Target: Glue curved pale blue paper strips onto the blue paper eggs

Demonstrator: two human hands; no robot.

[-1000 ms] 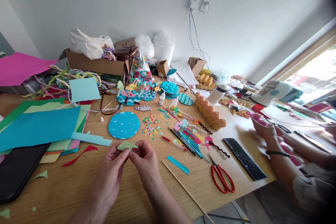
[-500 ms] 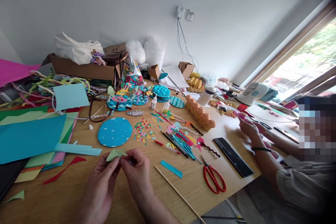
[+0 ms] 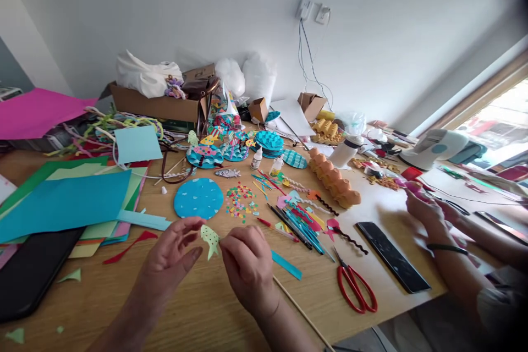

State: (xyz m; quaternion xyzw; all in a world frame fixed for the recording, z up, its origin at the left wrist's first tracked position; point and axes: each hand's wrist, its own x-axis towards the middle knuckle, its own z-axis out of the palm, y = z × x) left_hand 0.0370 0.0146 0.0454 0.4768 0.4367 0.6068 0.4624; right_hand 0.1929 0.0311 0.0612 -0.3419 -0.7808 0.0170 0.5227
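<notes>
Centrally, just below the middle of the frame, a light green paper fish [image 3: 210, 240] with small dots hangs upright between the two hands, above the wooden surface [image 3: 124, 297]. The right hand [image 3: 247, 267] pinches the fish at its right edge, grip clamped on the paper between thumb and fingertips. The left hand [image 3: 175, 256] lies just left of the fish with fingers spread and grip apart; whether a fingertip touches the paper cannot be told.

Directly above the hands lies a blue disc [image 3: 198, 198] with white marks, and to its right a scatter of confetti [image 3: 241, 201]. A blue strip [image 3: 286, 265] and a thin wooden stick [image 3: 303, 313] lie just right of the right hand. Further right, red scissors [image 3: 355, 286] rest near a dark phone [image 3: 392, 257]. A bundle of pens [image 3: 295, 223] lies between the confetti and the scissors.

At left, a stack of coloured paper [image 3: 66, 203] covers the surface, with a black tablet [image 3: 33, 272] below it and a red scrap [image 3: 127, 243] beside it. A cardboard box [image 3: 152, 104] stands at upper left against the wall. An orange egg carton [image 3: 334, 176] lies right of centre.

At the right edge, another person's hands [image 3: 424, 209] work over pink pieces, a dark band on one wrist.
</notes>
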